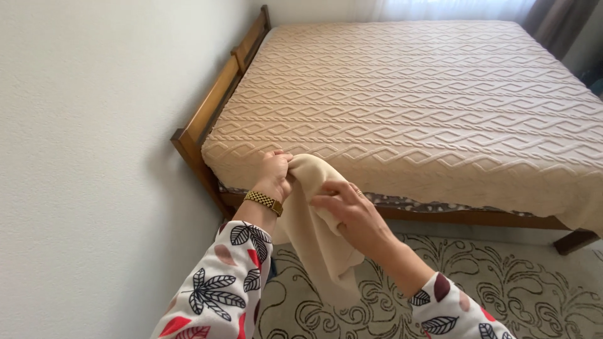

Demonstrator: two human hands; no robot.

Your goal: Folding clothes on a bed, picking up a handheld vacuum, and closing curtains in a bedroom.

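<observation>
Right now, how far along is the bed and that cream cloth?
Done: the beige patterned cover lies smooth over the bed. In hand: the left hand grips the cream cloth at its top, and the right hand pinches its side. Left: the cloth hangs bunched and unfolded.

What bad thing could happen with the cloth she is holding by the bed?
The cream cloth is pinched only at its top by the left hand and right hand, so it might slip and drop onto the patterned rug. Its loose lower end hangs low and could brush the rug. The wooden bed frame corner is close, so an arm might bump it.
</observation>
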